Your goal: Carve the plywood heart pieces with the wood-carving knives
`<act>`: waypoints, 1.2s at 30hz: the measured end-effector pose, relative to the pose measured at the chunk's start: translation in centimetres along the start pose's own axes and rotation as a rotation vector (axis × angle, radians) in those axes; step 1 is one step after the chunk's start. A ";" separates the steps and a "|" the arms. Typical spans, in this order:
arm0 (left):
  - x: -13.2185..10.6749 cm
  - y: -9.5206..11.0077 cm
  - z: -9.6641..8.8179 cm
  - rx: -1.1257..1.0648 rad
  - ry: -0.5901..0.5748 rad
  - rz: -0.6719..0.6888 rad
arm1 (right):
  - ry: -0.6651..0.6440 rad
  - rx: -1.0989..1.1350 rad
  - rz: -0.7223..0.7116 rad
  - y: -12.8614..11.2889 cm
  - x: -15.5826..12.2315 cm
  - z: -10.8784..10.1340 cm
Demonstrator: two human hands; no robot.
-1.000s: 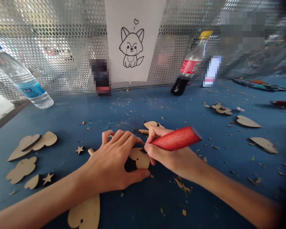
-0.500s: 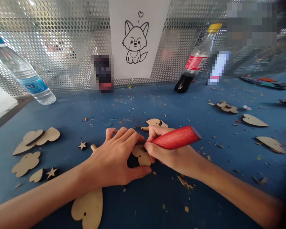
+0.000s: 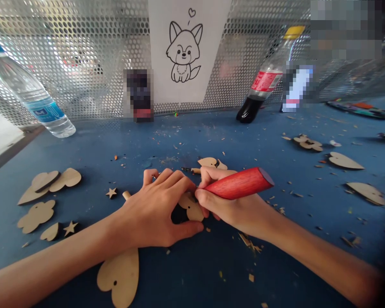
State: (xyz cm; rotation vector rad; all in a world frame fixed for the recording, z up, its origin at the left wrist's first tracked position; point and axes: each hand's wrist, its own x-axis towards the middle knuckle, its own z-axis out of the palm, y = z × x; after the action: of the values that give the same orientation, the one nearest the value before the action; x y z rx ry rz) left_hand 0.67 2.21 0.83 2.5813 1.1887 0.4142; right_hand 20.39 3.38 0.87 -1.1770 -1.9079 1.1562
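Note:
A thin wooden cutout (image 3: 195, 209) with rounded lobes and a small hole lies on the blue table. My left hand (image 3: 162, 205) arches over it, fingers and thumb closed around its edges and pinning it. My right hand (image 3: 224, 205) grips a carving tool (image 3: 240, 183) by its thick red wooden handle. The tool points down-left at the cutout; its tip is hidden behind my fingers. A pale wooden stick (image 3: 126, 195) pokes out beside my left wrist. Under my left forearm lies a larger heart cutout (image 3: 123, 273), partly covered.
Several wooden hearts (image 3: 64, 179), a flower shape (image 3: 37, 217) and stars (image 3: 111, 193) lie left. More cutouts (image 3: 345, 160) and wood chips (image 3: 250, 242) are scattered right. A water bottle (image 3: 48, 111), cola bottle (image 3: 259, 92) and fox drawing (image 3: 184, 53) stand along the mesh panel (image 3: 122, 47).
The view has tilted and shifted slightly, so the scenery sits a little higher and farther right. Both hands keep their grips, with the tool almost in the same place.

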 end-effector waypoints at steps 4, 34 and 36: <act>0.2 -0.1 -0.1 -0.010 -0.016 -0.005 | 0.066 -0.028 0.073 -0.3 0.0 0.5; 0.6 -0.7 -0.1 0.005 -0.029 0.071 | 0.106 -0.094 0.019 -1.1 -0.3 0.9; 0.6 -0.7 -0.1 0.004 -0.032 0.066 | 0.104 -0.083 0.024 -1.1 -0.4 0.9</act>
State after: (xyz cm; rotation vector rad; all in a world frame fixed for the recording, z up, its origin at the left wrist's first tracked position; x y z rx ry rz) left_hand 0.52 3.08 0.81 2.6261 1.0970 0.3829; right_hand 19.39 2.49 1.43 -1.2826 -1.8827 1.0168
